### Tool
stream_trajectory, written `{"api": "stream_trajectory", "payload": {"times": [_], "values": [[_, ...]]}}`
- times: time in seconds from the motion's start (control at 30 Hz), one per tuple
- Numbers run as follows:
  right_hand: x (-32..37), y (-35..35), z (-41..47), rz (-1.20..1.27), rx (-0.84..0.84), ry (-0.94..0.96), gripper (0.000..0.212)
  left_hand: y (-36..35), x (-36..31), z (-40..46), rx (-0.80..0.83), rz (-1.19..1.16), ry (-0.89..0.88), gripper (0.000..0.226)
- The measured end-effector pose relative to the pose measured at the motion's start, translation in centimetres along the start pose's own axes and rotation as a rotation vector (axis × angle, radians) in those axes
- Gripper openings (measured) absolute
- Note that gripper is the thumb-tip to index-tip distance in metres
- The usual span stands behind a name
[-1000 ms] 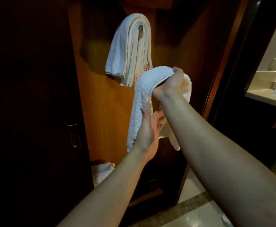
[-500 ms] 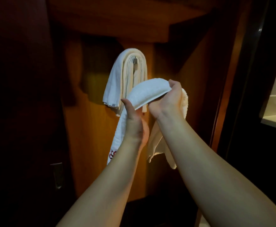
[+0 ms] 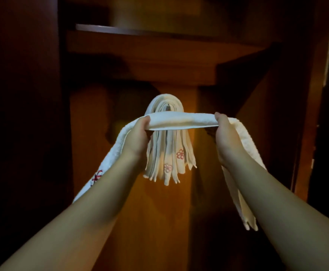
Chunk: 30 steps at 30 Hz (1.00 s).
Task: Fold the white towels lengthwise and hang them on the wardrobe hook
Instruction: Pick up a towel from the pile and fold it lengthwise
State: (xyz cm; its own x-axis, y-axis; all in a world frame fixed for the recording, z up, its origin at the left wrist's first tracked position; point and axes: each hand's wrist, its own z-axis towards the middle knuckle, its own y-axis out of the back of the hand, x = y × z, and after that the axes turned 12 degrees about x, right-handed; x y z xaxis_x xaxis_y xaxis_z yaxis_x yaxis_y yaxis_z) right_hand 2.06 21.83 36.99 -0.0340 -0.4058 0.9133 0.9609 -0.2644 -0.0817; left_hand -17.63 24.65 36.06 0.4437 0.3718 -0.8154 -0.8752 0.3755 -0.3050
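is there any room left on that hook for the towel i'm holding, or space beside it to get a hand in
The hook is crowded: hung towels wrap it, only its tip showing. Bare wood panel lies right of them, and below their ends. The held towel spans between left hand and right hand.

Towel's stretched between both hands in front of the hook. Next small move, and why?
Probably lift the folded towel up and over the hook. The left hand and right hand hold it taut just below the hook tip, in front of the hung towels.
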Motion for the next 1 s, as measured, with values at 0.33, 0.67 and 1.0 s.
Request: {"api": "stream_trajectory", "payload": {"times": [0.33, 0.67, 1.0], "values": [[2.6, -1.5, 11.9, -0.106, 0.088, 0.070, 0.082, 2.4, -3.8, 12.2, 0.023, 0.224, -0.120, 0.021], [2.5, -4.1, 27.2, -0.234, 0.434, 0.150, 0.072, 6.7, -2.9, 25.8, 0.118, 0.252, -0.019, 0.035], [-1.6, -5.3, 36.0, -0.271, 0.529, 0.113, 0.073, 11.1, 1.3, 35.3, 0.326, 0.336, 0.035, 0.092]]}}
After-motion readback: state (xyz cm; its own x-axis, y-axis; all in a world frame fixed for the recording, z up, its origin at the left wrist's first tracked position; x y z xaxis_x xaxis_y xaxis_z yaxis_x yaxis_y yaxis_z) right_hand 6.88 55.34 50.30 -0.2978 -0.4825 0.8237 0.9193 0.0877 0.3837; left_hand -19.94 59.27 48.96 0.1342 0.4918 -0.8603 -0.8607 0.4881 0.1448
